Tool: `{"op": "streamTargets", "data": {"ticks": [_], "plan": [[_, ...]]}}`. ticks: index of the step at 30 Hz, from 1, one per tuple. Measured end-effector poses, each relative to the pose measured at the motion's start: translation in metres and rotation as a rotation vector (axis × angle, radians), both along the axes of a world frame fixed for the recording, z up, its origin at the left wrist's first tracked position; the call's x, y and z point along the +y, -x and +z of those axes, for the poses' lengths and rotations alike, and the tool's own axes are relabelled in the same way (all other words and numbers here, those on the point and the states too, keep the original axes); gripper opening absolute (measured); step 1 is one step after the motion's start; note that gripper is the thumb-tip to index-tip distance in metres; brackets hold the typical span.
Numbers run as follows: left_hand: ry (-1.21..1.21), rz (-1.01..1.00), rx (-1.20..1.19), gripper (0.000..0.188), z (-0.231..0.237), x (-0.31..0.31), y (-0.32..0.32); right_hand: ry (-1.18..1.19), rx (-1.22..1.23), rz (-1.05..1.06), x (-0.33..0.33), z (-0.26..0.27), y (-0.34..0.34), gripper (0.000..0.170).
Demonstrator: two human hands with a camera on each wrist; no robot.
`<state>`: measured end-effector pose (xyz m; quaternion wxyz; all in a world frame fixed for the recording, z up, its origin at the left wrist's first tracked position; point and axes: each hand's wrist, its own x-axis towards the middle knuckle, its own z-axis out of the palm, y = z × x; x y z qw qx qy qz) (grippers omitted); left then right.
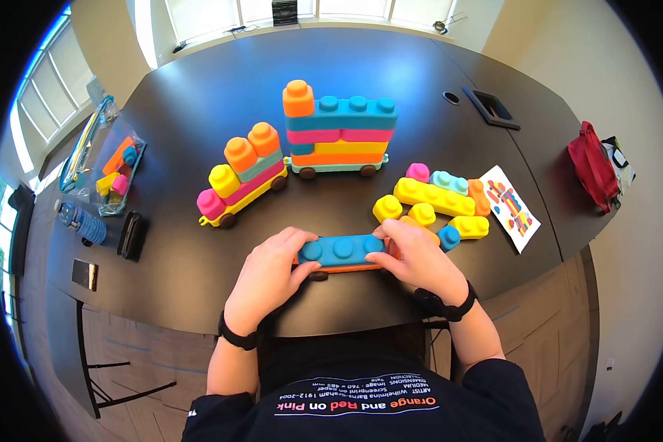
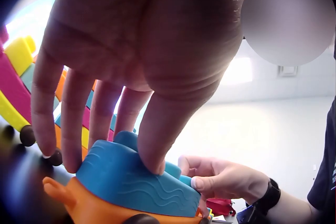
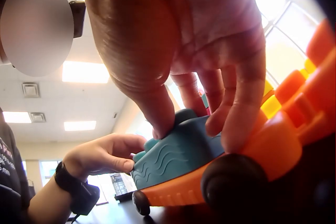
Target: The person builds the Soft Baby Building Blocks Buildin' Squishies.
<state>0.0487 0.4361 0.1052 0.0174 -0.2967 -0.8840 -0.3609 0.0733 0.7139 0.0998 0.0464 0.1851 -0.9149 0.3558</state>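
Note:
A long blue toy block (image 1: 342,250) with round studs sits on an orange wheeled base (image 1: 346,270) close to the table's near edge. My left hand (image 1: 271,269) pinches the block's left end, thumb on the near side and fingers on the far side. At the right end my right hand (image 1: 425,264) grips it the same way. The left wrist view shows a wavy pattern on the blue block (image 2: 142,184) and a hook on the orange base (image 2: 89,203). Black wheels (image 3: 233,182) carry the base in the right wrist view.
Two built block wagons, one sloping (image 1: 247,180) and one tall (image 1: 339,136), stand beyond the hands. Loose blocks (image 1: 435,197) and a printed sheet (image 1: 510,210) lie right. Leftward are a water bottle (image 1: 81,221), a dark case (image 1: 130,236) and a clear bag (image 1: 99,158) of blocks.

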Motion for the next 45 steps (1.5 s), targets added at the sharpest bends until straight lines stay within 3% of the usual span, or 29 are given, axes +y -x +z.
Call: {"op": "streamTargets", "data": {"ticks": [13, 15, 20, 22, 25, 29, 32, 33, 36, 45], "plan": [[0.042, 0.020, 0.055, 0.036, 0.000, -0.001, -0.004, -0.058, -0.002, 0.019, 0.004, 0.008, -0.001, 0.030], [0.062, 0.037, 0.028, 0.035, -0.001, -0.001, -0.004, -0.071, 0.042, 0.163, 0.019, 0.015, 0.006, 0.031], [0.050, 0.036, 0.070, 0.035, -0.003, -0.001, -0.005, -0.341, 0.210, -0.113, 0.060, 0.030, 0.025, 0.031], [0.041, 0.036, 0.109, 0.036, -0.003, -0.002, -0.005, -0.605, 0.103, -0.209, 0.073, 0.021, 0.035, 0.033], [0.045, 0.051, 0.086, 0.036, -0.002, -0.001, -0.005, -0.622, 0.017, -0.181, 0.081, 0.005, 0.043, 0.032], [0.044, 0.050, 0.081, 0.035, -0.002, -0.001, -0.005, -0.575, 0.061, -0.225, 0.080, 0.012, 0.038, 0.031], [0.047, 0.052, 0.086, 0.035, -0.002, -0.001, -0.005, -0.298, 0.325, -0.208, 0.074, 0.026, 0.026, 0.026], [0.047, 0.052, 0.089, 0.035, -0.002, -0.001, -0.005, -0.297, 0.324, -0.208, 0.070, 0.032, 0.021, 0.026], [0.062, 0.048, 0.086, 0.035, 0.000, 0.000, -0.006, -0.143, 0.210, 0.054, 0.055, 0.037, 0.007, 0.024], [0.051, 0.054, 0.102, 0.036, -0.002, 0.003, -0.007, -0.073, 0.054, 0.027, 0.034, 0.012, -0.001, 0.026]]}}
